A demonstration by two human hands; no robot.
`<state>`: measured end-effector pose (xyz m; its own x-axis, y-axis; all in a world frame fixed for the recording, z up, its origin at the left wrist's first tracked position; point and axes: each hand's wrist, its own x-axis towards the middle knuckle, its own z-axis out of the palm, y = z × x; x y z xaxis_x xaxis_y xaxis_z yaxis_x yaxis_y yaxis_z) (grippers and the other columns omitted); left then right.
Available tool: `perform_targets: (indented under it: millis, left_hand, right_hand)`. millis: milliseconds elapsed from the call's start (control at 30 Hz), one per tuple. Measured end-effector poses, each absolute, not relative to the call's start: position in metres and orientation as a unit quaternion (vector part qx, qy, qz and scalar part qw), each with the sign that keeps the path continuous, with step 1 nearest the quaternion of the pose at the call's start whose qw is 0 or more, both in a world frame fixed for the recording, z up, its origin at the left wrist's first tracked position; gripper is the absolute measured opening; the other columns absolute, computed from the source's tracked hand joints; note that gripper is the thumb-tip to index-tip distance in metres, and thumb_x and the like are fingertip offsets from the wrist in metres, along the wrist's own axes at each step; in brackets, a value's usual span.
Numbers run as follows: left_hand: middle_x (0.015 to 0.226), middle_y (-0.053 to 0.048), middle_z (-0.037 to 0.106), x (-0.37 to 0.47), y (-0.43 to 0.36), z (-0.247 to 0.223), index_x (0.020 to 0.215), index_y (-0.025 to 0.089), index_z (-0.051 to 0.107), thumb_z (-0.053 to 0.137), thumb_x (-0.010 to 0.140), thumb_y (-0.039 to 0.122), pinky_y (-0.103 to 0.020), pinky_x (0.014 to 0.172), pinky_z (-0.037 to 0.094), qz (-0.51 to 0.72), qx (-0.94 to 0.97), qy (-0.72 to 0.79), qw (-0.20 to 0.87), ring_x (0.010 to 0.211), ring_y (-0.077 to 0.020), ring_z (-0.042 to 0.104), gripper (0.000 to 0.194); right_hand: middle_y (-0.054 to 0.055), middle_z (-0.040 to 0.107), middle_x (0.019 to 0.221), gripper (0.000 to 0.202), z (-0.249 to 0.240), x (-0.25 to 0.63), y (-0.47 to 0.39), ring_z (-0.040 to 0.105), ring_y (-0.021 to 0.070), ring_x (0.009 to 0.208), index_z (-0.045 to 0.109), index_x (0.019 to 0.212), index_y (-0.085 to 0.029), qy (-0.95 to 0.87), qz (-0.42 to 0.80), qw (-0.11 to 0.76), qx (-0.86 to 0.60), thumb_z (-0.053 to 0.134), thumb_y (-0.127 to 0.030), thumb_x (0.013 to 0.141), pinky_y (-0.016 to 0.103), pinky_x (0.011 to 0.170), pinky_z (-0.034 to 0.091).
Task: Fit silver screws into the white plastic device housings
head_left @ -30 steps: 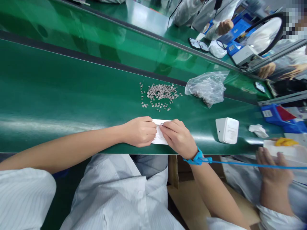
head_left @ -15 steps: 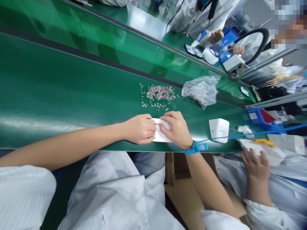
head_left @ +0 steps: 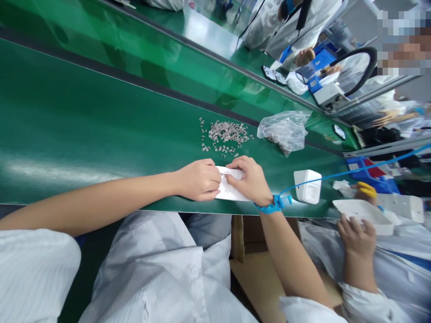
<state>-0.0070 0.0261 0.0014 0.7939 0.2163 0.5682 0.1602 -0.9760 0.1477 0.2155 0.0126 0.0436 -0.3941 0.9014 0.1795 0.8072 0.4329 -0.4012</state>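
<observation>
A white plastic panel (head_left: 232, 192) lies on the green bench near its front edge, between my hands. My left hand (head_left: 199, 180) is closed at the panel's left end, fingers curled over it; whether a small part sits in them is hidden. My right hand (head_left: 251, 179), with a blue strap at the wrist, grips the panel's right side, thumb and fingers at its upper face. Just beyond my hands lies a pile of small metal clips (head_left: 229, 132), some scattered loose along its left and near sides.
Behind and right of the pile is a clear plastic bag (head_left: 284, 130) holding more small parts. A white housing (head_left: 307, 186) stands on the right. A blue cord (head_left: 353, 172) runs right from my wrist. At far right a co-worker's hand (head_left: 357, 235) touches a white tray-like cover (head_left: 362, 211).
My hands stay on the white panel with little movement. At the right, the co-worker's yellow-handled object has lifted off the white cover. The view has shifted slightly.
</observation>
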Motion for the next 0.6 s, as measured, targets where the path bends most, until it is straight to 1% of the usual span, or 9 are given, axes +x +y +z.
perform_targets:
  millis: [167, 333, 467, 600]
  left_hand:
    - [0.084, -0.004, 0.074, -0.006, 0.0268, -0.0014, 0.075, 0.02, 0.07, 0.05, 0.096, 0.028, -0.037, 0.075, 0.042, 0.311, 0.943, 0.101, 0.063, 0.08, -0.0172, 0.067, 0.029]
    - [0.09, -0.004, 0.077, -0.0048, 0.0269, -0.005, 0.079, 0.02, 0.072, 0.049, 0.096, 0.028, -0.036, 0.078, 0.044, 0.319, 0.939, 0.106, 0.076, 0.084, -0.0174, 0.069, 0.029]
    - [0.088, -0.004, 0.077, -0.0044, 0.0264, -0.0056, 0.078, 0.02, 0.072, 0.049, 0.096, 0.027, -0.036, 0.078, 0.044, 0.321, 0.938, 0.107, 0.076, 0.084, -0.0172, 0.069, 0.03]
    - [0.088, -0.005, 0.076, -0.0035, 0.0252, -0.0062, 0.077, 0.021, 0.073, 0.05, 0.095, 0.027, -0.036, 0.079, 0.044, 0.319, 0.937, 0.111, 0.091, 0.084, -0.0175, 0.069, 0.029]
  right_hand:
    - [0.006, 0.066, 0.094, 0.012, 0.0434, 0.2124, 0.0107, 0.061, 0.0271, 0.091, 0.067, 0.086, -0.021, -0.831, 0.113, 0.194, -0.51, 0.068, -0.02, 0.074, 0.043, 0.082, 0.048]
    - [0.006, 0.065, 0.093, 0.021, 0.0413, 0.21, 0.0071, 0.058, 0.0282, 0.089, 0.065, 0.089, -0.02, -0.828, 0.098, 0.19, -0.518, 0.075, -0.027, 0.072, 0.043, 0.078, 0.047]
    - [0.006, 0.065, 0.093, 0.018, 0.0383, 0.2098, 0.0068, 0.057, 0.0273, 0.088, 0.064, 0.087, -0.021, -0.826, 0.081, 0.195, -0.523, 0.075, -0.027, 0.074, 0.042, 0.077, 0.046]
    - [0.005, 0.064, 0.091, 0.015, 0.0391, 0.2112, 0.011, 0.059, 0.0256, 0.086, 0.063, 0.084, -0.021, -0.831, 0.093, 0.192, -0.513, 0.075, -0.026, 0.076, 0.04, 0.076, 0.047]
